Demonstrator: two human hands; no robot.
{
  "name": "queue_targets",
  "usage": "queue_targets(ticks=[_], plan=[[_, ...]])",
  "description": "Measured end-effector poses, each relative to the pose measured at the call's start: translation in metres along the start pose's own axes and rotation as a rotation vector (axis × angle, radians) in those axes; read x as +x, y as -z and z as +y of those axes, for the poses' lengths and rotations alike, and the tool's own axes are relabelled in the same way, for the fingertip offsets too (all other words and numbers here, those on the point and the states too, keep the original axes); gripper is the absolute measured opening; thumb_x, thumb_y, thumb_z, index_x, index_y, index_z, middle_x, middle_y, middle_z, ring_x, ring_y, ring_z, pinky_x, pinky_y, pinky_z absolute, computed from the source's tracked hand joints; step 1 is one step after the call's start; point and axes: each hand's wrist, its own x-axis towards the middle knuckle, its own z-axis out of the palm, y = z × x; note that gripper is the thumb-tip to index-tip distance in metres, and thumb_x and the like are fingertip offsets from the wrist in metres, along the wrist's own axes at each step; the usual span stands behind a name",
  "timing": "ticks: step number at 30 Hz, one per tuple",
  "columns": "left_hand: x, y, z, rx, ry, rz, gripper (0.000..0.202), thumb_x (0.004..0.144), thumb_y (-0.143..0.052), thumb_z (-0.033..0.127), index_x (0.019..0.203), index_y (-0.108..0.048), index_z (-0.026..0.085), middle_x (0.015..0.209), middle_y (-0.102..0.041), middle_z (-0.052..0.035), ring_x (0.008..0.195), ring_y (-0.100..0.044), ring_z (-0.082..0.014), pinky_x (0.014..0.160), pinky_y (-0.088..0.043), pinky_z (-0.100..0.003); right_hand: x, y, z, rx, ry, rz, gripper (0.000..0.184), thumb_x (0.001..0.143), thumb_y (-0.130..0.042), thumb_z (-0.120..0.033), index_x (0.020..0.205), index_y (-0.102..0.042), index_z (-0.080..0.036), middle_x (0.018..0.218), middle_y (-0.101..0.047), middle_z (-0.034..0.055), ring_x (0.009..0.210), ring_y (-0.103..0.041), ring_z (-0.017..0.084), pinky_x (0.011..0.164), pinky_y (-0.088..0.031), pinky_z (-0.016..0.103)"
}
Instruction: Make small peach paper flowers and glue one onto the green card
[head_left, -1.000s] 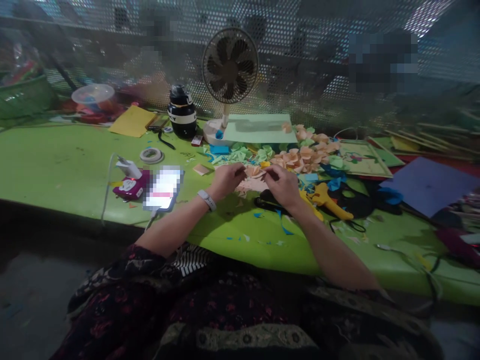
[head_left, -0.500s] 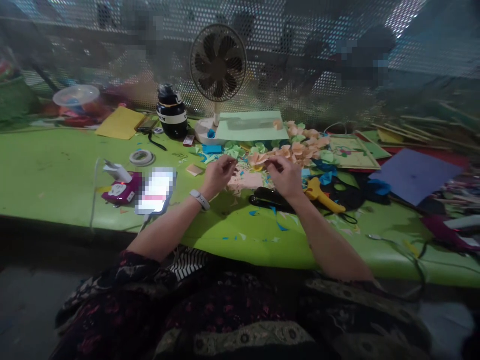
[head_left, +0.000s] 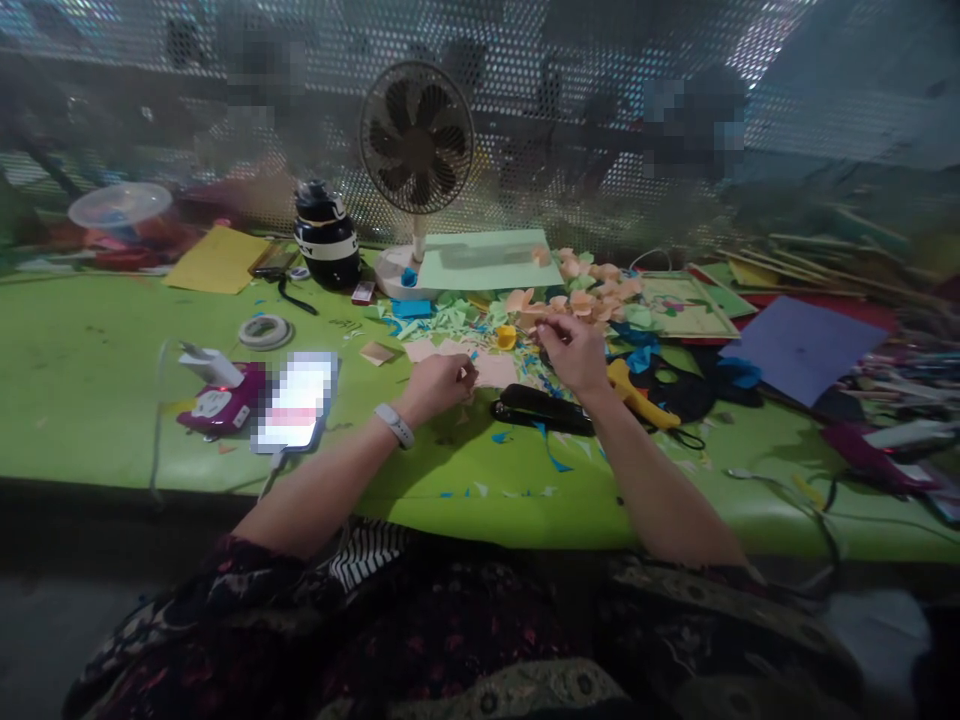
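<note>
Noting L hand (head_left: 439,387) & R hand (head_left: 576,352) nr frame ctr; fingers curled, can't tell if gripping. Peach paper petals (head_left: 583,302) rt of ctr. Risk: R hand, nr stapler (head_left: 541,408), may bump it, scattering blue scraps (head_left: 555,459).

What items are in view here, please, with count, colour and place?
Table: one, green, beneath items
Fan: one, dark, rear centre
Jug: one, black, left of fan
Yellow sheet: one, yellow, rear left
Large sheet: one, pale green, by fan
Tape roll: one, white, left
Phone: one, blue-edged, front left
Small devices: two, maroon, left and right
Paper pieces: many, mainly peach and green, beyond hands
Flat papers: unclear count, pale pink, beside left hand
Stapler: one, black, left of right wrist
Tool: at least one, yellow, right of right wrist
Purple sheet: one, purple, right
Other clutter: unclear count, multicoloured, far edges
Left hand: one, bare, centre
Right hand: one, bare, right of centre
</note>
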Motion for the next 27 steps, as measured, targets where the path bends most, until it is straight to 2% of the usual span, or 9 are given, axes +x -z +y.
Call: queue_targets(ticks=[5, 13, 19, 27], plan=[[-0.001, 0.000, 0.002, 0.023, 0.007, -0.046, 0.028, 0.094, -0.052, 0.032, 0.103, -0.074, 0.017, 0.091, -0.077, -0.0084, 0.082, -0.069, -0.0218, 0.072, -0.046, -0.029, 0.001, 0.001, 0.003, 0.008, 0.014, 0.017, 0.025, 0.084, -0.059, -0.037, 0.090, -0.074, -0.018, 0.086, -0.078, 0.0070, 0.076, -0.072, 0.023, 0.076, -0.059, 0.039], [-0.003, 0.001, 0.004, 0.012, -0.012, -0.104, 0.029, 0.093, -0.051, 0.031, 0.105, -0.074, 0.018, 0.092, -0.077, -0.0093, 0.085, -0.069, -0.0237, 0.075, -0.049, -0.031, 0.003, 0.002, 0.002, 0.096, 0.059, 0.187, 0.031, 0.086, -0.059, -0.047, 0.092, -0.072, -0.019, 0.080, -0.075, 0.0053, 0.072, -0.071, 0.023, 0.071, -0.059, 0.037], [-0.001, -0.002, 0.004, 0.031, -0.021, -0.135, 0.027, 0.089, -0.054, 0.027, 0.104, -0.074, 0.019, 0.092, -0.076, -0.0093, 0.089, -0.069, -0.0246, 0.078, -0.050, -0.032, 0.003, -0.001, 0.006, 0.091, 0.073, 0.187, 0.032, 0.085, -0.062, -0.049, 0.090, -0.073, -0.019, 0.079, -0.075, 0.0060, 0.070, -0.071, 0.023, 0.068, -0.059, 0.037], [0.000, -0.005, 0.001, 0.030, -0.027, -0.143, 0.025, 0.086, -0.057, 0.027, 0.103, -0.075, 0.020, 0.093, -0.076, -0.0082, 0.093, -0.069, -0.0247, 0.080, -0.051, -0.031, 0.005, -0.001, 0.014, 0.091, 0.024, 0.179, 0.038, 0.083, -0.063, -0.053, 0.092, -0.073, -0.017, 0.081, -0.076, 0.0082, 0.072, -0.072, 0.024, 0.074, -0.059, 0.039]])
